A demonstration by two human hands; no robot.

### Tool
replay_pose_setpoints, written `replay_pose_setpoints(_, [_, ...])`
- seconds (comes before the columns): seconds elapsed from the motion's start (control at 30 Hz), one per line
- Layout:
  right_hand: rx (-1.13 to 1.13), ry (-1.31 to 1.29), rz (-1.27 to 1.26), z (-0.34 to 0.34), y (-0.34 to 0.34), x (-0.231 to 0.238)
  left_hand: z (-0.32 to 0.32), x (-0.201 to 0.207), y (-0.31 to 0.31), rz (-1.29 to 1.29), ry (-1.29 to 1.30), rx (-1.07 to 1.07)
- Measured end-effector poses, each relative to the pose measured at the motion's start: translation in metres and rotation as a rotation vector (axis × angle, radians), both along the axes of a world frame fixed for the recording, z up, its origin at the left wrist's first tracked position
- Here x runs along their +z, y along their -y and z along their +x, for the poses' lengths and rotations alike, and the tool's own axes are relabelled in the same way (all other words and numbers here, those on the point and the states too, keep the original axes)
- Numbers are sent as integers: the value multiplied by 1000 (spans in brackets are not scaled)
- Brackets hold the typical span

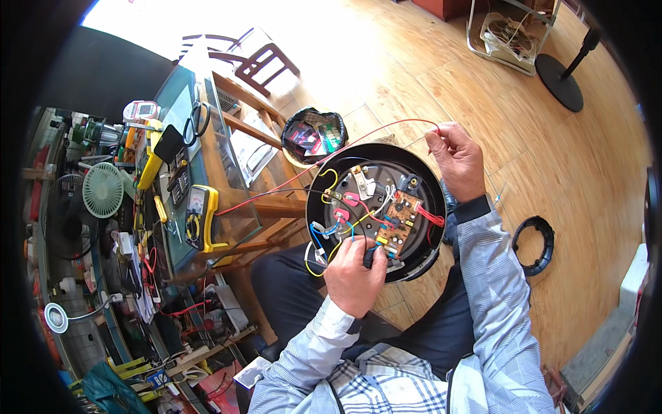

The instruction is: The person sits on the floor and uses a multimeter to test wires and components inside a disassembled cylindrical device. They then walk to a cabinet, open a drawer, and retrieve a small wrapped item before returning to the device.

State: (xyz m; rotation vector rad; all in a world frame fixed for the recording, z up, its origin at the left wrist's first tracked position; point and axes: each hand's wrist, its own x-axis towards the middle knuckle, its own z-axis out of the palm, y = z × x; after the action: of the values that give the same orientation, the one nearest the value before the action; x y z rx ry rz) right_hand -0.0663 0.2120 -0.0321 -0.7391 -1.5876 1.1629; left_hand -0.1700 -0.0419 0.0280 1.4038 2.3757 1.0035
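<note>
Wooden floor (572, 159) lying behind, black pot (414, 164) is resting at the knees, left hand (355, 276) gripping black probe (372, 259) beside circuit board (400, 222), right hand (455, 160) pinching red lead (412, 120), apparently testing, next touch likely needing steadiness.

Printed markings, mostly too small to read
The yellow meter (210, 203) has a pointer scale behind its window and markings around its dial, all too fine to make out. A white-and-red device (141, 110) shows blurred marks on its panel; low on the left, a blue label (159, 379) bears pale characters.
</note>
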Motion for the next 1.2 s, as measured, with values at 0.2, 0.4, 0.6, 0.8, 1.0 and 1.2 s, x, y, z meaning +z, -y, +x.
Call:
replay_pose_setpoints(0.2, [16,-12,-2,-1,0,-2,2,-2,-2,30,33,17])
replay_pose_setpoints(0.4, [17,-22,-11,-2,1,-1,2,-3,-3,15,25,22])
replay_pose_setpoints(0.6, [2,21,-8,-1,2,3,2,-4,-2,4,14,-4])
replay_pose_setpoints(0.8, [-31,79,39,-1,2,9,-6,-4,-2,31,5,-99])
replay_pose_setpoints(1.0, [-34,123,27,3,3,15,-25,9,2,-62,219,-229])
replay_pose_setpoints(1.2, [-33,101,17,5,2,14,-24,4,1,-51,179,-197])
